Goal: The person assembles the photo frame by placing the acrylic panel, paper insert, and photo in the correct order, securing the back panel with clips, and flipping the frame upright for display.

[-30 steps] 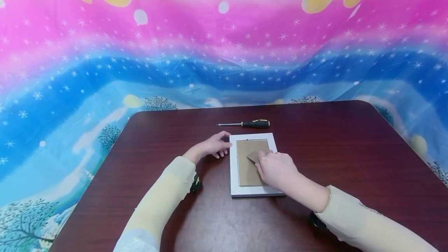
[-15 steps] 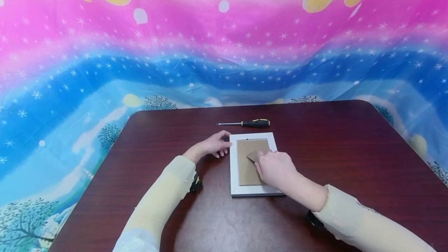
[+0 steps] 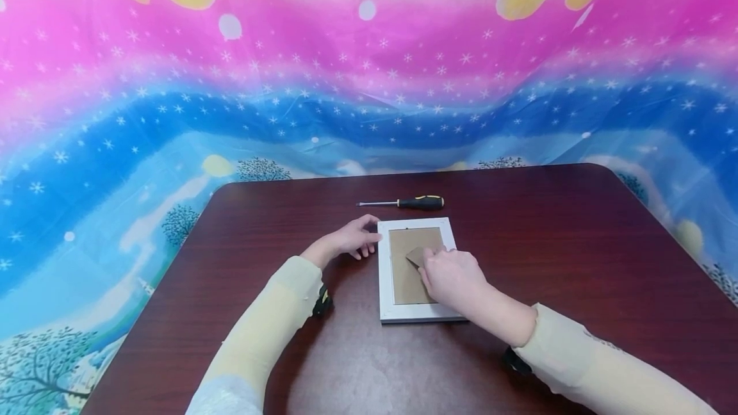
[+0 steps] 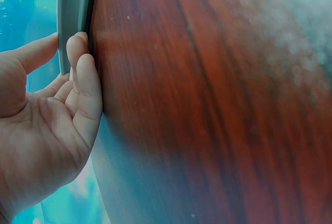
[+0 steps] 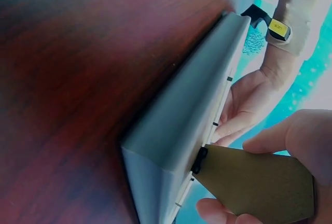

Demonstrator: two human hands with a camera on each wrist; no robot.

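Observation:
A white picture frame (image 3: 385, 280) lies face down on the table, its brown backing board (image 3: 408, 288) upward. My left hand (image 3: 353, 239) holds its left edge near the far corner. In the left wrist view, the thumb lies on one side of the frame (image 4: 73, 6) and bent fingers touch the other. My right hand (image 3: 455, 277) pinches the brown easel stand (image 5: 254, 182) on the back between thumb and fingers. That stand is tilted up from the backing, joined at a small black hinge (image 5: 199, 160). The picture side is hidden.
Beyond the frame lies a flat-tipped screwdriver (image 3: 419, 203) with a black and yellow handle. The dark red wooden table (image 3: 548, 223) has rounded far corners. A colourful printed cloth (image 3: 369, 75) hangs behind it. Black devices are strapped to both wrists.
Nearly nothing differs. Both hands keep the same places on the picture frame and its stand, and the right forearm has shifted very slightly.

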